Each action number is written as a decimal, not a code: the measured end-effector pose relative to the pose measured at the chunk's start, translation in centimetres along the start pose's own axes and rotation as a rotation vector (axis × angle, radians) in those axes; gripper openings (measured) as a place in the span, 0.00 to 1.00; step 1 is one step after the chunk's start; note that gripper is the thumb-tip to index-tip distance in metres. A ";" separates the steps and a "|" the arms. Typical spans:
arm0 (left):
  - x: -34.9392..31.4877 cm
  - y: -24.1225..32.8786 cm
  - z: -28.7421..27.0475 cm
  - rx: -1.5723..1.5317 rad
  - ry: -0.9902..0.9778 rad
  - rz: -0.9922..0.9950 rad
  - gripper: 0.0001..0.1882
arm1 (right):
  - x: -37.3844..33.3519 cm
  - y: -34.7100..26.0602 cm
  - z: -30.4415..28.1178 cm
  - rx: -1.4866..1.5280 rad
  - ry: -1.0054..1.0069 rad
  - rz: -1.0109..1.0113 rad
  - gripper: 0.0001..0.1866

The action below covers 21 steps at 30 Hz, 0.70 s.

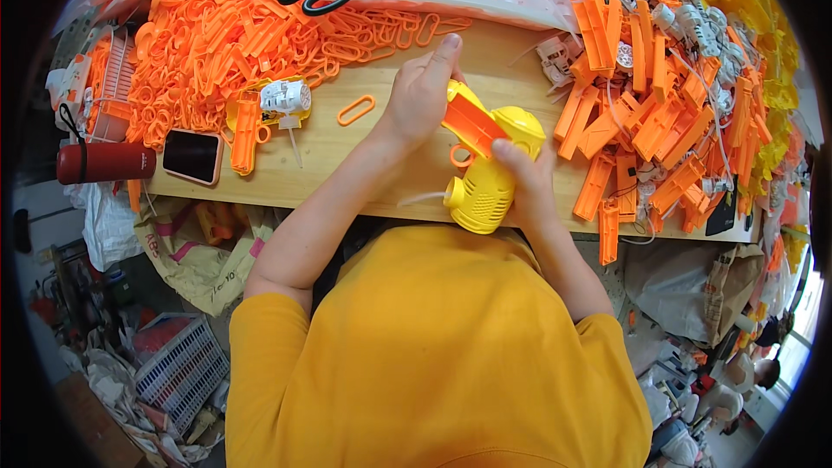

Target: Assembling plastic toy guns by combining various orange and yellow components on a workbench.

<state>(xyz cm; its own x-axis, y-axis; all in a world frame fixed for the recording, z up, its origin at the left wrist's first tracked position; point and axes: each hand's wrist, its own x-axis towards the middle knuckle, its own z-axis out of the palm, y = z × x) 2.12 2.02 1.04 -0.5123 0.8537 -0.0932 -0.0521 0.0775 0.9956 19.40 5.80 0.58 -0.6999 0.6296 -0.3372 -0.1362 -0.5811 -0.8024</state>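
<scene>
yellow plastic housing [491, 180], long axis slanting away rightward above the table [507, 61]; gripped from its right by the right hand [530, 175]. left hand [418, 97], nearer the orange-lined handle [474, 125], curls at its far end, hold obscured.

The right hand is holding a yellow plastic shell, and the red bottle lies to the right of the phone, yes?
Not quite: in the head view, the red bottle lies to the left of the phone. The right hand is holding a yellow plastic shell.
</scene>
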 end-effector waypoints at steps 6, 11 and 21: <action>-1.0 -0.7 -1.5 -0.098 0.005 0.075 0.22 | 1.1 -0.7 -0.8 0.406 0.048 0.332 0.25; -4.3 -0.4 -0.7 -0.096 -0.062 -0.132 0.10 | 1.6 -0.2 -1.3 0.434 0.006 0.300 0.25; -5.7 0.7 -0.8 -0.202 -0.264 -0.227 0.08 | -0.2 -1.4 0.7 0.117 -0.038 -0.009 0.23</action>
<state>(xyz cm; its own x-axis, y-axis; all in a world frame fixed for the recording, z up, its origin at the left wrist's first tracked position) 4.30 -3.22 2.29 -0.2318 0.9317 -0.2797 -0.3193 0.1987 0.9266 19.27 6.13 2.12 -0.7240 0.6163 -0.3096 -0.2220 -0.6332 -0.7414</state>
